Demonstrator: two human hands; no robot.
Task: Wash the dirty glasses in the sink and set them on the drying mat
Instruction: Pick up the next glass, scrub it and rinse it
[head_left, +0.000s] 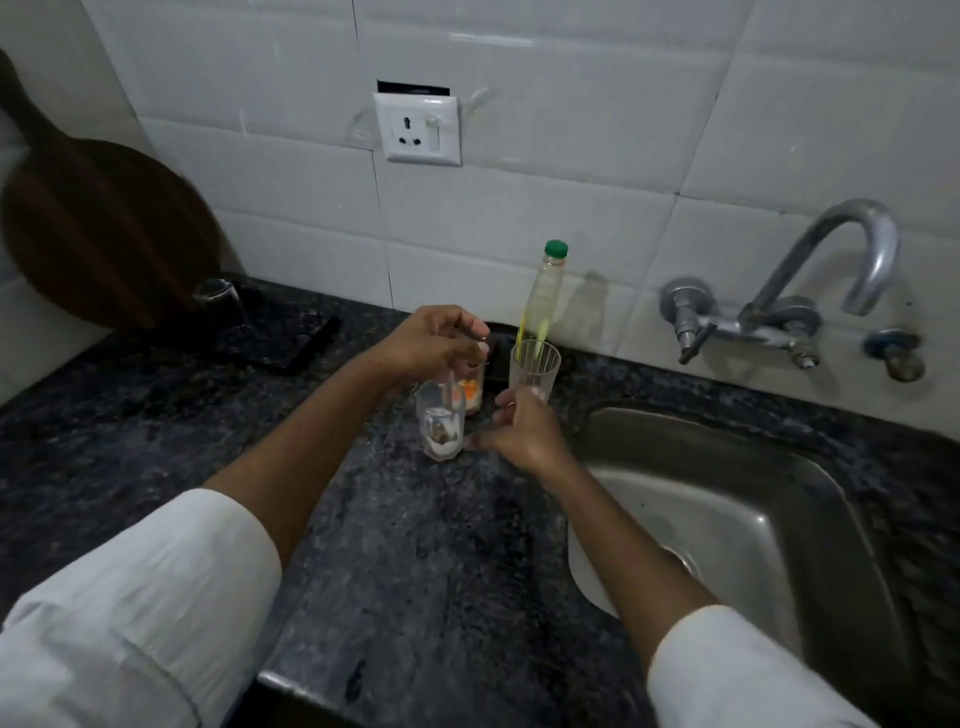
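Three dirty glasses stand close together on the dark surface (426, 545) left of the sink (727, 499): front glass (440, 427) with white residue, orange glass (474, 392) behind it, ribbed glass (535, 370) in front of the soap bottle (544, 291). Left hand (434, 343) hangs curled over the front two, apparently pinching at the front rim, contact uncertain; right hand (519, 431) rests, fingers loosely spread, at the ribbed glass base. Judgement: grip each glass low around the wall, lift straight up, carry singly to the sink; the mat (291, 332) with an upturned glass (221, 306) waits far left.
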